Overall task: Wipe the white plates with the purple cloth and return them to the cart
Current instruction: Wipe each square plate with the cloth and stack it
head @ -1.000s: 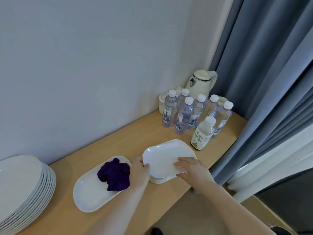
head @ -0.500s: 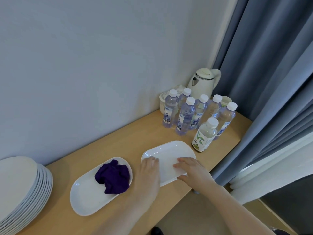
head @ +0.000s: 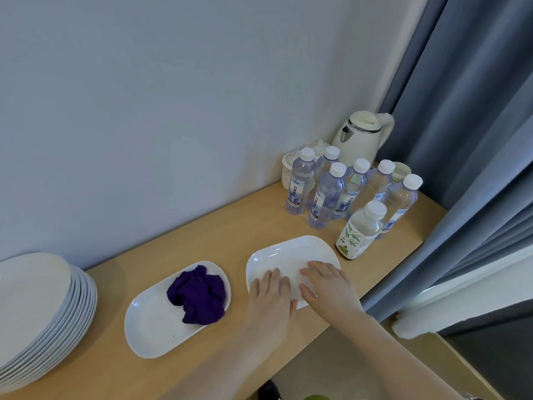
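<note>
Two white oblong plates lie on the wooden counter. The left plate (head: 150,327) carries the crumpled purple cloth (head: 199,295). The right plate (head: 291,252) lies flat near the counter's front edge. My left hand (head: 271,298) rests palm down on its near left part with the fingers straight. My right hand (head: 328,287) lies flat on its near right part, fingers spread. Neither hand touches the cloth.
A tall stack of round white plates (head: 37,316) stands at the far left. Several water bottles (head: 326,194), a green-label bottle (head: 360,232), a white kettle (head: 360,137) and lidded cups (head: 291,168) crowd the back right corner. A grey curtain (head: 476,140) hangs right of the counter (head: 230,226).
The right plate was held tilted up by both hands a second ago. It now lies flat on the counter, and my left hand has moved from its edge onto its surface.
</note>
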Available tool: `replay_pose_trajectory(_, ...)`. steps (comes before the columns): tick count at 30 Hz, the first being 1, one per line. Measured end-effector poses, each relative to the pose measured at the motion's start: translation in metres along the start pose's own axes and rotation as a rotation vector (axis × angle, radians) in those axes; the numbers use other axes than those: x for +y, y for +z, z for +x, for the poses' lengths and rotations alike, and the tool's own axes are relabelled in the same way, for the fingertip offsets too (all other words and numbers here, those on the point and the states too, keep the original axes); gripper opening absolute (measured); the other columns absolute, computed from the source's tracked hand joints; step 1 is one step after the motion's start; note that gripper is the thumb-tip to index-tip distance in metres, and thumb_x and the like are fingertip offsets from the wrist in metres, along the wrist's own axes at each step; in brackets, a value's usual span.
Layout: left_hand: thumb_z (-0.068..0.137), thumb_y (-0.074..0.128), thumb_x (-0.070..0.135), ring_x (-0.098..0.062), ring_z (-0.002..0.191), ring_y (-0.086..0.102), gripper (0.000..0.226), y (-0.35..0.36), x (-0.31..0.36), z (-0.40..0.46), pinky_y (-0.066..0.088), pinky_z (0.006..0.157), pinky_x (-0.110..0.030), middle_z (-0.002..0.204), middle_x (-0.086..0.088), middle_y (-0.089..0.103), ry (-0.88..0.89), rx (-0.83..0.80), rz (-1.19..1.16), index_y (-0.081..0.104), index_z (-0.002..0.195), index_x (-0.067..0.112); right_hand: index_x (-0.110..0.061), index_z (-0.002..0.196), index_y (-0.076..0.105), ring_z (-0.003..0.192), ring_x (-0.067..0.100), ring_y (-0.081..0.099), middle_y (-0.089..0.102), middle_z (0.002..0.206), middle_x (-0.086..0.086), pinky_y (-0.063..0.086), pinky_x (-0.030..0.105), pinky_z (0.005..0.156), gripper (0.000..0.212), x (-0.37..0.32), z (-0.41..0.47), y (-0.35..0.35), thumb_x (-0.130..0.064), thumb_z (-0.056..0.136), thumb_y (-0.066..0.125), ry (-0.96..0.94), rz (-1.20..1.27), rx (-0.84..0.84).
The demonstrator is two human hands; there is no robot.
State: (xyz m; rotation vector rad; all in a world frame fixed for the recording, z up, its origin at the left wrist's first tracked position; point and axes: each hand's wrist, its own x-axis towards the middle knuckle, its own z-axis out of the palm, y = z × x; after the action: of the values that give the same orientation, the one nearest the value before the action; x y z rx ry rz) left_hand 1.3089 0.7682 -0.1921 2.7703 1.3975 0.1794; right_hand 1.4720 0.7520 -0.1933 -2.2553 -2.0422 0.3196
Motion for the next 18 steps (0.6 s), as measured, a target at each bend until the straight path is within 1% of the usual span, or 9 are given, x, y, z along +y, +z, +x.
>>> replay_pose_trajectory(3,0.061,0.082,0.044,-0.016,0.093,0.068,0.034,-0.006,-0.004,0.000,0.056,0.075,-0.027,0.100,0.000,0.071,0.019,0.051,-0.063,0.074,0.086,0.023,-0.029,0.133,0.045,0.129,0.014,0.035,0.037,0.143,-0.010,0.032,0.030,0.102,0.040,-0.014,0.007,-0.002,-0.042,0.096,0.037,0.058,-0.008,0.002)
replay_pose_trajectory(5,0.056,0.086,0.037,-0.013,0.089,0.069,0.029,-0.014,-0.009,-0.001,0.055,0.070,-0.021,0.093,0.004,0.071,0.020,0.104,-0.114,0.073,0.078,0.025,-0.028,0.133,0.045,0.127,0.013,0.038,0.039,0.142,-0.009,0.035,0.029,0.099,0.038,-0.026,0.013,-0.006,-0.040,0.097,0.037,0.061,-0.006,0.027)
replay_pose_trajectory(7,0.054,0.087,0.018,-0.019,0.092,0.069,0.030,-0.018,-0.019,-0.005,0.056,0.070,-0.025,0.096,-0.003,0.071,-0.024,0.190,-0.186,0.074,0.080,0.018,-0.028,0.133,0.046,0.125,0.012,0.041,0.041,0.141,-0.010,0.036,0.027,0.096,0.037,-0.043,0.020,-0.010,-0.037,0.098,0.037,0.039,0.014,0.062)
replay_pose_trajectory(9,0.056,0.080,-0.001,-0.026,0.090,0.068,0.033,-0.023,-0.034,-0.013,0.057,0.070,-0.032,0.100,-0.012,0.069,-0.085,0.260,-0.302,0.073,0.087,0.007,-0.026,0.131,0.048,0.122,0.013,0.043,0.044,0.138,-0.009,0.039,0.027,0.093,0.035,-0.066,0.026,-0.015,-0.033,0.098,0.038,-0.012,0.079,0.090)
replay_pose_trajectory(11,0.067,0.064,-0.002,-0.028,0.088,0.067,0.024,-0.030,-0.054,-0.029,0.056,0.070,-0.035,0.099,-0.014,0.068,-0.162,0.299,-0.356,0.071,0.090,0.002,-0.023,0.129,0.051,0.120,0.014,0.045,0.048,0.134,-0.008,0.041,0.027,0.090,0.034,-0.092,0.031,-0.018,-0.027,0.097,0.039,-0.094,0.134,0.108)
replay_pose_trajectory(13,0.072,0.055,0.001,-0.026,0.095,0.063,0.025,-0.035,-0.078,-0.049,0.053,0.077,-0.036,0.102,-0.013,0.066,-0.244,0.299,-0.383,0.069,0.092,0.002,-0.020,0.124,0.054,0.118,0.015,0.045,0.051,0.129,-0.006,0.042,0.027,0.086,0.031,-0.119,0.035,-0.017,-0.023,0.096,0.040,-0.190,0.183,0.095)
replay_pose_trajectory(15,0.069,0.064,-0.001,-0.030,0.101,0.061,0.031,-0.036,-0.102,-0.069,0.050,0.083,-0.041,0.108,-0.016,0.065,-0.335,0.272,-0.374,0.068,0.100,-0.001,-0.018,0.121,0.055,0.115,0.016,0.046,0.052,0.125,-0.006,0.040,0.025,0.083,0.029,-0.145,0.035,-0.011,-0.021,0.096,0.040,-0.290,0.226,0.062)
replay_pose_trajectory(17,0.072,0.068,-0.003,-0.038,0.107,0.059,0.039,-0.032,-0.125,-0.086,0.049,0.087,-0.044,0.116,-0.021,0.061,-0.455,0.203,-0.343,0.063,0.110,-0.004,-0.018,0.124,0.053,0.115,0.015,0.046,0.051,0.126,-0.007,0.039,0.022,0.086,0.031,-0.167,0.034,-0.003,-0.020,0.096,0.039,-0.375,0.263,0.022)
replay_pose_trajectory(18,0.078,0.064,0.001,-0.036,0.116,0.053,0.042,-0.029,-0.135,-0.094,0.047,0.092,-0.042,0.127,-0.019,0.054,-0.520,0.150,-0.305,0.057,0.120,-0.002,-0.019,0.126,0.052,0.116,0.014,0.045,0.050,0.129,-0.008,0.040,0.022,0.089,0.032,-0.176,0.034,0.002,-0.021,0.096,0.039,-0.406,0.262,-0.002)
